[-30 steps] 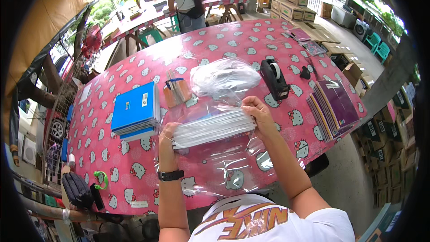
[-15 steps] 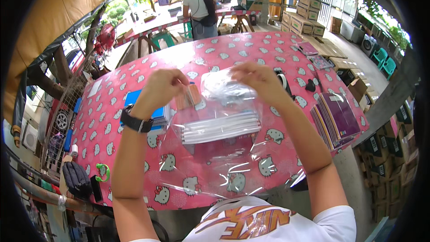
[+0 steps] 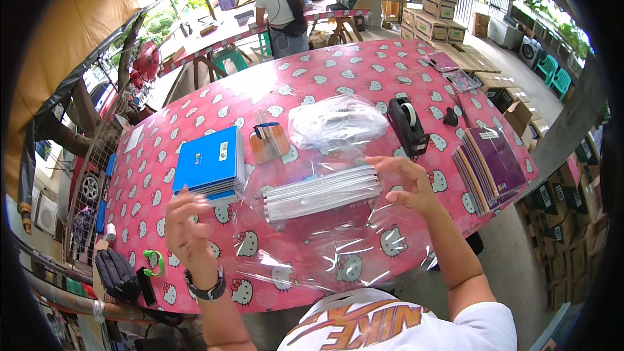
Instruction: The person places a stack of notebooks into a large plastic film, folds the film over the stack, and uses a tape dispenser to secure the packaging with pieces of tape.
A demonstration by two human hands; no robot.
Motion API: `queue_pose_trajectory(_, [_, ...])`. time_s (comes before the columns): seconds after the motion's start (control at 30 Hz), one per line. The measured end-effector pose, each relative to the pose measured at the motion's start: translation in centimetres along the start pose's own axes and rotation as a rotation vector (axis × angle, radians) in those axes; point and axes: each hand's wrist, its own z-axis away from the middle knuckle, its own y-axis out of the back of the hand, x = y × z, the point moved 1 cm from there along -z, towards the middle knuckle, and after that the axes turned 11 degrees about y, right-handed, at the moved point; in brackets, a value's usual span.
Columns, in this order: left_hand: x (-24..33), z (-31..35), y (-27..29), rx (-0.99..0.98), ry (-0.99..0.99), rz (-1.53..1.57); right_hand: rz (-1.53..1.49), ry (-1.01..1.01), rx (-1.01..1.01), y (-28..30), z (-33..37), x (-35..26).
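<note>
A stack of notebooks point(image 3: 322, 193) with white page edges and a purplish cover lies in the middle of the pink table. Clear plastic film point(image 3: 338, 247) spreads over and around it. My right hand point(image 3: 406, 184) hovers at the stack's right end, thumb and fingers apart; whether a fingertip touches the film I cannot tell. My left hand point(image 3: 188, 229) is raised with spread fingers, holding nothing, just in front of a pile of blue spiral notebooks point(image 3: 209, 159). Behind the stack rests a crumpled heap of clear plastic point(image 3: 337, 122).
A black tape dispenser point(image 3: 408, 127) and a brown holder with slim tools point(image 3: 270, 143) flank the plastic heap. Purple notebooks point(image 3: 491, 162) are piled at the right edge. At left lie a dark pouch point(image 3: 117, 274) and a green band point(image 3: 154, 263). Two people stand at a far table.
Both hands have come down nearer to me. My left hand moved from beside the brown holder to before the blue notebooks; my right left the plastic heap for the stack's right end.
</note>
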Motion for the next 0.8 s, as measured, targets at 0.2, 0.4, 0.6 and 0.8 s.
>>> queue_pose_trajectory(0.2, [-3.0,2.8,-4.0,0.15,0.155,0.011,0.526,0.028,-0.402,-3.0,-1.1,-0.1])
queue_pose_trajectory(0.4, [-3.7,1.8,-3.8,0.139,0.098,-0.057,0.53,0.12,-0.266,-1.6,-2.2,-1.7])
queue_pose_trajectory(0.6, [-4.1,2.0,-3.5,-0.086,0.103,-0.053,0.419,0.077,-0.427,-0.2,0.4,0.0])
queue_pose_trajectory(0.8, [-4.2,2.3,-3.8,-0.134,0.057,-0.138,0.441,0.041,-0.612,-1.4,-2.5,-0.8])
